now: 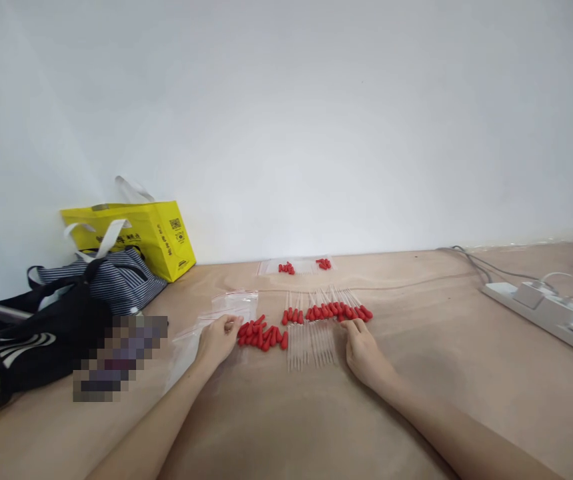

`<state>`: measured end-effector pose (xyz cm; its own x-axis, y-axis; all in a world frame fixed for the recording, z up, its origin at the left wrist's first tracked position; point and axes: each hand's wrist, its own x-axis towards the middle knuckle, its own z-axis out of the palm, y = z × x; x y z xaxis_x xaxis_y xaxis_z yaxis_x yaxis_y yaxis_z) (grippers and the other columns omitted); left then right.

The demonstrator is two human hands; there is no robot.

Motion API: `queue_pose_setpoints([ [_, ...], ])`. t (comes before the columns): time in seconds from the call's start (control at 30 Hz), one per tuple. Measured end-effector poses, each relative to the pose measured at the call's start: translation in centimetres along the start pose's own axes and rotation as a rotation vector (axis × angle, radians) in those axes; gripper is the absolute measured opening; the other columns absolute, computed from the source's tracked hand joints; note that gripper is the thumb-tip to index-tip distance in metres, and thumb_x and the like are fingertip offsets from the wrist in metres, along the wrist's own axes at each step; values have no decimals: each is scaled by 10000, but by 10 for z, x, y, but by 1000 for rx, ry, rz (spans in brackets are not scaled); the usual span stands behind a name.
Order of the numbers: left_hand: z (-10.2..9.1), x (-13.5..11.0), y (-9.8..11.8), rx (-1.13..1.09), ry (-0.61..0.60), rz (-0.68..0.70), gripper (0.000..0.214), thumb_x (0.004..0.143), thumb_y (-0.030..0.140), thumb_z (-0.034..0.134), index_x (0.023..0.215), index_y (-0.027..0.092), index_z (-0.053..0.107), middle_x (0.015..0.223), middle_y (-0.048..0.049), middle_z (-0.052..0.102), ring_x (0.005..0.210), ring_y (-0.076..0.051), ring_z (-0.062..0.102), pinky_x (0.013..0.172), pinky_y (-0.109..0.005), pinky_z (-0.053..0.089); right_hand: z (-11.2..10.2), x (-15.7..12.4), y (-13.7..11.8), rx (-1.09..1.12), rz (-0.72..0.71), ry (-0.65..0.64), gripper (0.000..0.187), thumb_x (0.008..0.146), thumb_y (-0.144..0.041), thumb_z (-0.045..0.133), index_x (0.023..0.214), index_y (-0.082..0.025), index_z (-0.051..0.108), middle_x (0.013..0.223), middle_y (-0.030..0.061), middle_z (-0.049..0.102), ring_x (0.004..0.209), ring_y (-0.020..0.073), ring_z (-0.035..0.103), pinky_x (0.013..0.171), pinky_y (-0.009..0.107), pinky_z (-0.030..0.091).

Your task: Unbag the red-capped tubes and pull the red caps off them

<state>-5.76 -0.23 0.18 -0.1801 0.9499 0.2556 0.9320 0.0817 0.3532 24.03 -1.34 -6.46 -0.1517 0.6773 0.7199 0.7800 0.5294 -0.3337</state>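
Observation:
My left hand (219,339) is closed in a pinch at the left edge of a loose pile of red rubber bulbs (261,335). What its fingertips hold, if anything, cannot be made out. To the right, my right hand (363,350) has its fingers curled together just below a row of glass droppers (333,311) with red bulbs; anything in its grip is hidden. Bare thin glass tubes (311,345) lie side by side between the hands, their far ends near the droppers' bulbs. Clear zip bags (233,303) lie under and behind my left hand.
Against the wall, a flat clear bag (269,267) has red-bulbed pieces on it or in it. At left stand a yellow bag (176,247), a striped bag (126,280) and a black bag (61,340). A white power strip (556,320) with cables lies at right on the wooden table (286,427).

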Motion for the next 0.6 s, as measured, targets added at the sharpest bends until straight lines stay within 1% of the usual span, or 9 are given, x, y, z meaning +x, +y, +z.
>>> queue_pose_setpoints([
  [0.07, -3, 0, -1, 10, -3, 12, 331, 821, 352, 334, 838, 173, 611, 847, -64, 683, 837, -196, 617, 656, -235, 422, 0, 0, -3, 12, 18, -9, 406, 626, 60, 311, 939, -119, 496, 852, 111, 484, 724, 178, 502, 615, 290, 449],
  [0.13, -8, -1, 0, 27, -6, 34, 347, 829, 331, 310, 858, 166, 614, 848, -74, 681, 821, -203, 616, 656, -247, 418, 0, 0, -7, 28, 28, -31, 383, 646, 53, 317, 942, -120, 488, 859, 109, 483, 704, 169, 500, 604, 282, 450],
  [0.2, -11, 0, 4, 44, -11, 71, 321, 817, 315, 333, 876, 171, 613, 867, -65, 676, 799, -197, 612, 663, -252, 416, 0, -1, -10, 44, 17, -46, 350, 674, 38, 324, 933, -129, 489, 852, 100, 489, 702, 165, 499, 607, 279, 446],
  [0.27, -12, 1, 12, 64, -16, 122, 268, 789, 303, 386, 862, 191, 619, 892, -43, 668, 823, -191, 597, 702, -256, 410, -1, -1, -12, 54, 3, -56, 300, 707, 11, 337, 911, -141, 496, 820, 85, 498, 708, 168, 499, 611, 278, 440],
  [0.33, -11, 5, 25, 88, -23, 174, 224, 761, 301, 433, 814, 213, 632, 897, -28, 662, 879, -193, 571, 760, -269, 394, -2, 0, -15, 62, 6, -72, 232, 745, -34, 355, 881, -149, 504, 784, 73, 507, 710, 170, 503, 614, 276, 434],
  [0.4, -6, 10, 42, 117, -42, 203, 203, 734, 323, 470, 751, 223, 647, 876, -33, 660, 911, -212, 553, 788, -298, 379, -5, 1, -17, 74, 25, -91, 177, 779, -83, 366, 851, -155, 510, 760, 65, 520, 705, 168, 510, 620, 273, 431],
  [0.5, 6, 20, 68, 158, -102, 187, 231, 697, 371, 504, 621, 214, 655, 761, -65, 668, 888, -257, 562, 764, -347, 383, -8, 3, -18, 111, 58, -105, 174, 813, -126, 349, 824, -157, 519, 745, 62, 545, 692, 163, 523, 620, 271, 429],
  [0.6, 19, 30, 88, 181, -169, 147, 300, 685, 409, 513, 517, 193, 633, 667, -97, 664, 851, -288, 583, 746, -385, 384, -10, 5, -16, 159, 78, -98, 205, 825, -138, 326, 820, -151, 530, 735, 63, 570, 682, 160, 538, 614, 269, 428],
])
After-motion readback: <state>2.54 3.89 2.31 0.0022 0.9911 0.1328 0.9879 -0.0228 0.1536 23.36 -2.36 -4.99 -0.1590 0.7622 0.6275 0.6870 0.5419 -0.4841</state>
